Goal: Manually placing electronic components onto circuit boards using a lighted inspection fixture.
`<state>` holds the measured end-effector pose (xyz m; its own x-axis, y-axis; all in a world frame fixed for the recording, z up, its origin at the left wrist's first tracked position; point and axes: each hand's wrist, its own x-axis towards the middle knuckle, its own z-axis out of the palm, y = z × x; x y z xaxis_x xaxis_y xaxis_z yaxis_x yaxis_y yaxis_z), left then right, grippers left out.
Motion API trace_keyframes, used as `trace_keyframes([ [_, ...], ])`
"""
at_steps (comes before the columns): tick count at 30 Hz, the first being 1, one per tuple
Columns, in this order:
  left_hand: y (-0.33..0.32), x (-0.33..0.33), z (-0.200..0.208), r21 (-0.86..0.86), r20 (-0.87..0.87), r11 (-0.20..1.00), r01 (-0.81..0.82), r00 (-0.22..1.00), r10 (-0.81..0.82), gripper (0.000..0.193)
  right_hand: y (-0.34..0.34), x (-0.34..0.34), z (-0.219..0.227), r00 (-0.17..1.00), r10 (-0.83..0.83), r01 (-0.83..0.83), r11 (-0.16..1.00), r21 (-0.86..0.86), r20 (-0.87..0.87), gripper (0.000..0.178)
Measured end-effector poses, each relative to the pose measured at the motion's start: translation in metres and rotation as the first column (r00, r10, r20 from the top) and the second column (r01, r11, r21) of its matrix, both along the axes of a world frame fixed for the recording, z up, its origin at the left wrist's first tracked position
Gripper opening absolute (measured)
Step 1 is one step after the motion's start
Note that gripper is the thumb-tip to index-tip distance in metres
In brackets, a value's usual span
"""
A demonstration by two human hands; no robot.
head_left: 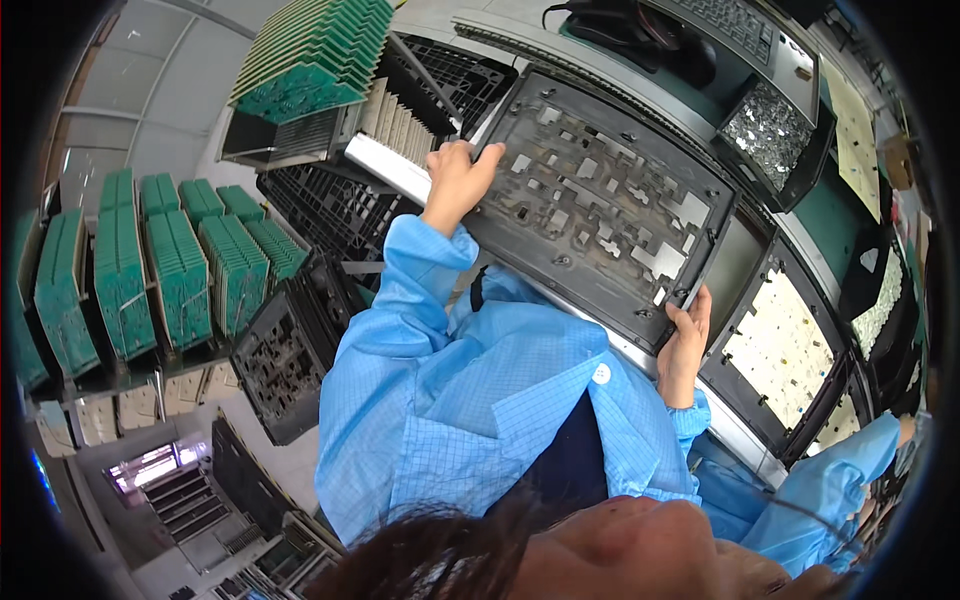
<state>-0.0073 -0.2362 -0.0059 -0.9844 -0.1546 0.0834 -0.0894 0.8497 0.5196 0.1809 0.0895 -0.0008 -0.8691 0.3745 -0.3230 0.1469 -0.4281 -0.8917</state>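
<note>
A black rectangular solder pallet (610, 200) with many cut-outs lies tilted across the metal rail in front of me. My left hand (463, 182) is closed at its left edge, the thumb over the frame and the other fingers curled outside it. At the near right corner my right hand (685, 345) grips the edge, its thumb toward the top side and part of the fingers hidden. No circuit board shows in the pallet. Both my arms wear blue checked sleeves.
Racks of green circuit boards (180, 270) stand at left, with another stack (310, 60) at the far left. A second dark pallet (280, 360) leans near them. To the right lie a pallet with a pale board (783, 340) and a bin of shiny small parts (768, 130). Another person's blue sleeve (835, 490) is at lower right.
</note>
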Motion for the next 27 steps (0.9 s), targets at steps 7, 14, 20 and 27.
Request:
trace_keyframes([
  [7,0.039,-0.042,-0.018,0.071,0.072,0.997,0.010,0.997,-0.015,0.057,0.014,-0.012,-0.016,0.987,-0.155,0.158,0.985,-0.069,0.048,0.052],
  [14,0.020,-0.051,-0.014,0.090,0.121,0.996,-0.017,0.993,0.007,0.062,0.021,-0.006,-0.040,0.989,0.027,-0.082,0.919,0.386,0.145,0.066],
  [20,-0.087,-0.110,0.061,0.204,-0.638,0.800,-0.565,0.543,0.546,0.099,0.012,-0.026,0.001,0.975,-0.179,0.123,0.931,0.344,0.136,0.057],
  [27,-0.137,-0.128,0.090,0.302,-0.311,0.786,-0.540,0.723,0.617,0.102,0.022,-0.017,0.001,0.974,-0.226,0.198,0.877,0.438,0.013,0.044],
])
